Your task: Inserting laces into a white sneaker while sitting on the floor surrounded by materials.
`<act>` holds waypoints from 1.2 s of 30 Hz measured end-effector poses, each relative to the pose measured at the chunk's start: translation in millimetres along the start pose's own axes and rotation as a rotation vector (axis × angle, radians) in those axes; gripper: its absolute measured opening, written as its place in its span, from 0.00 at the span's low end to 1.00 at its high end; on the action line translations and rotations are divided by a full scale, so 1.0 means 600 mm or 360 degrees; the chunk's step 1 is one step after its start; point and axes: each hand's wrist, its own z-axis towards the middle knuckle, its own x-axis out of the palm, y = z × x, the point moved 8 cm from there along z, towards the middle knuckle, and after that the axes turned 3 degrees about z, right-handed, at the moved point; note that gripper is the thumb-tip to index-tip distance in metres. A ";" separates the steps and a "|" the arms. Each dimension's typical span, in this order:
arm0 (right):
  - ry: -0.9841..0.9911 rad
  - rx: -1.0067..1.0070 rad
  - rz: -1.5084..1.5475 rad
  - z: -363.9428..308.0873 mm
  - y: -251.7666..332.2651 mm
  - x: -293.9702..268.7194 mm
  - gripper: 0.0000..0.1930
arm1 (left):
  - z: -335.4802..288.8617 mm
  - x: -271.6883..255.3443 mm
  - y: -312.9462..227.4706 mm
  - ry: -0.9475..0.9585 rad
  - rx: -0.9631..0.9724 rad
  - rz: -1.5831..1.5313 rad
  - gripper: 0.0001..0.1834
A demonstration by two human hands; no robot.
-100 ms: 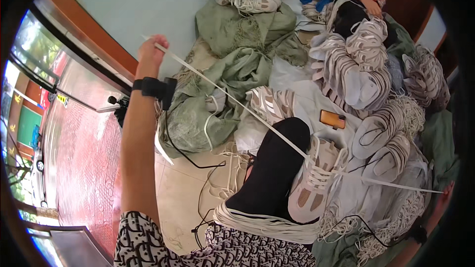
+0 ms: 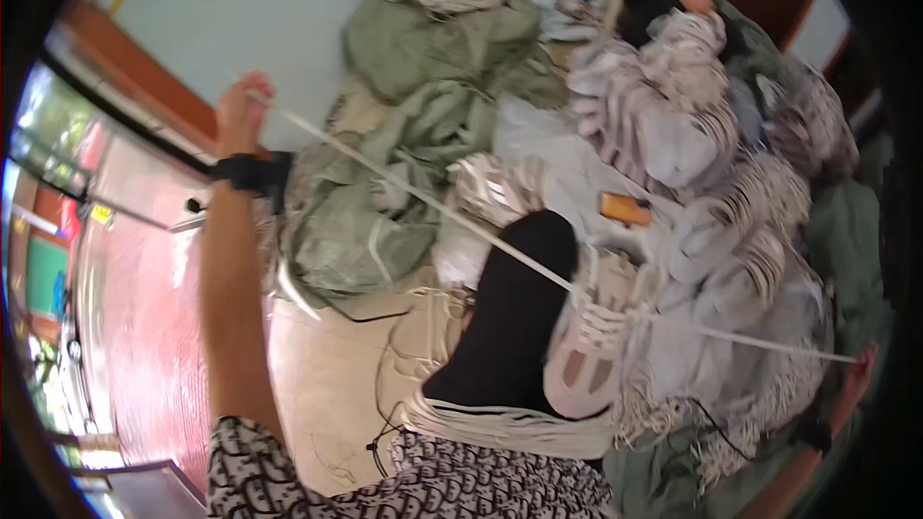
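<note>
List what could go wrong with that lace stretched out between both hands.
The white lace runs taut from the raised left hand through the pale sneaker to the right hand; a hard pull might tip the sneaker off the knee. The loose bundle of laces on the lap could slide off or tangle.

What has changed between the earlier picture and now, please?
Almost nothing visibly changed. The left hand is still raised and holds one end of the white lace; the right hand holds the other end, stretched across the pale sneaker on the knee. The green sacks lie as before.
</note>
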 end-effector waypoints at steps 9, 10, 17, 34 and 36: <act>-0.0278 0.0025 -0.0473 -0.063 -0.076 0.333 0.30 | -0.009 0.026 0.050 0.0134 -0.0170 0.0589 0.18; -0.0147 0.0078 -0.0510 -0.073 -0.128 0.435 0.27 | -0.055 0.078 0.076 0.0241 -0.0231 0.0769 0.18; 0.1159 -0.0292 -0.1189 -0.253 -0.401 0.986 0.03 | -0.554 0.461 0.239 0.1472 0.0256 0.1096 0.09; 0.1034 -0.0902 -0.2031 -0.293 -0.443 1.020 0.03 | -0.704 0.559 0.287 0.1719 0.1307 0.1666 0.06; 0.1018 -0.0915 -0.2249 -0.295 -0.449 1.023 0.05 | -0.705 0.560 0.289 0.1758 0.1328 0.1745 0.05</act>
